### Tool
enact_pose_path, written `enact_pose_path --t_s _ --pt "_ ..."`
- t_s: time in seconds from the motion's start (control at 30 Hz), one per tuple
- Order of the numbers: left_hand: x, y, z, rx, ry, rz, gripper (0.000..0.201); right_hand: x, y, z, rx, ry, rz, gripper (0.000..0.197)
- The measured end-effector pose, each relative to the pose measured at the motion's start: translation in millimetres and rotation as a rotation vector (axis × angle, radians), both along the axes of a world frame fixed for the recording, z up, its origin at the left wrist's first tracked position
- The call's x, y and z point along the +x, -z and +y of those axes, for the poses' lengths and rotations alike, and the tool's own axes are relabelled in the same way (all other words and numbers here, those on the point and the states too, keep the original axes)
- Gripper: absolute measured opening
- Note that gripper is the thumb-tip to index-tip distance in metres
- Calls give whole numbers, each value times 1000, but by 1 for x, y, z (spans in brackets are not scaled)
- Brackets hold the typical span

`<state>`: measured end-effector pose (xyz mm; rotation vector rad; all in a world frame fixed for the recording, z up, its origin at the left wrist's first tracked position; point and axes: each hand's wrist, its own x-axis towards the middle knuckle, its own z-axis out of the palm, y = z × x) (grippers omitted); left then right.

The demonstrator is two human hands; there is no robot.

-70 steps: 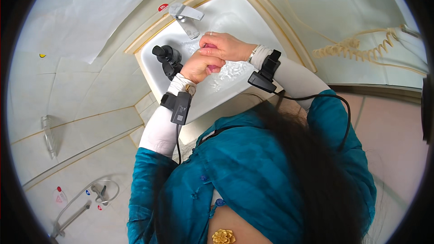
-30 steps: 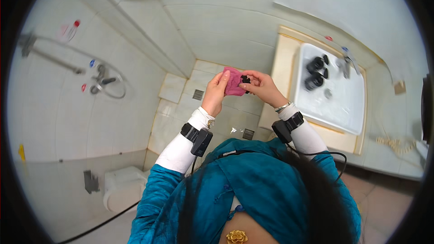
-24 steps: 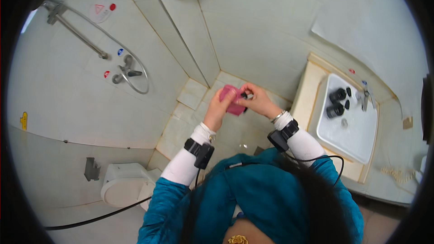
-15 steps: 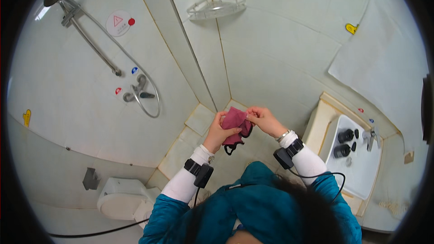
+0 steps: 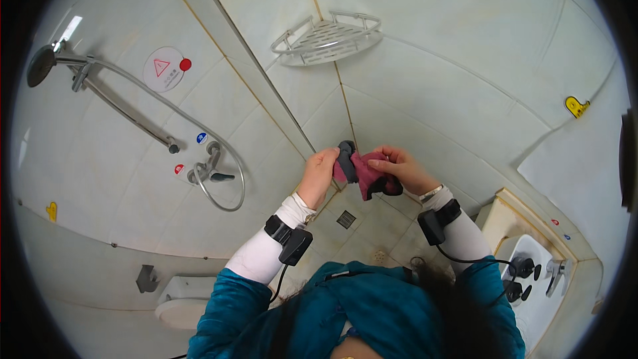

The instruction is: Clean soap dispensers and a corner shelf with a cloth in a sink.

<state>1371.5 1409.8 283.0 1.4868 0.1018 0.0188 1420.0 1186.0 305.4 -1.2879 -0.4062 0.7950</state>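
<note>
Between my two hands hangs a small pink cloth piece [image 5: 367,174] with black edging and a dark grey part. Its exact kind cannot be made out. My left hand [image 5: 320,171] is closed on the end beside the dark grey part, with some pink showing at the fingertips. A pinch of thumb and fingers of my right hand [image 5: 402,169] grips the pink side, and the black-edged part droops below it. Both hands are raised in front of me, above the tiled floor [image 5: 355,233]. Each wrist carries a black strapped device.
A metal corner shelf [image 5: 329,43] is fixed ahead. On the left wall are a shower head [image 5: 41,66], hose and mixer tap [image 5: 211,165]. The toilet [image 5: 183,312] stands low left. At right, two black bottles [image 5: 522,267] stand in the white sink [image 5: 531,319]. A floor drain [image 5: 345,219] lies below.
The cloth has been turned and spread, so its dark grey part now shows by my left hand. My hands have risen slightly and the view has tilted up toward the corner shelf.
</note>
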Motion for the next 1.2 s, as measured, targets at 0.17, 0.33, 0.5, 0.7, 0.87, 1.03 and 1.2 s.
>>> enact_pose_path --t_s 0.17,0.33,0.5,0.7,0.87,1.03,1.2 --pt "29 -42 -13 -318 -62 -26 32 40 -28 16 52 41 57 28" --pt "75 -42 35 -299 -52 -124 33 89 -101 44 415 256 -149 28" --pt "111 -47 82 -323 -7 -159 36 136 -180 78 402 363 -560 32" --pt "159 -39 129 -533 3 -81 32 195 -138 173 -338 -12 -1156 36" --pt "188 -38 151 -641 28 -85 20 200 -121 201 -610 -12 -1349 43" --pt "204 -30 169 -596 131 -91 15 215 -158 125 -761 -138 -1088 34" --pt "211 -31 165 -602 204 -122 19 219 -162 135 -751 -221 -936 34"
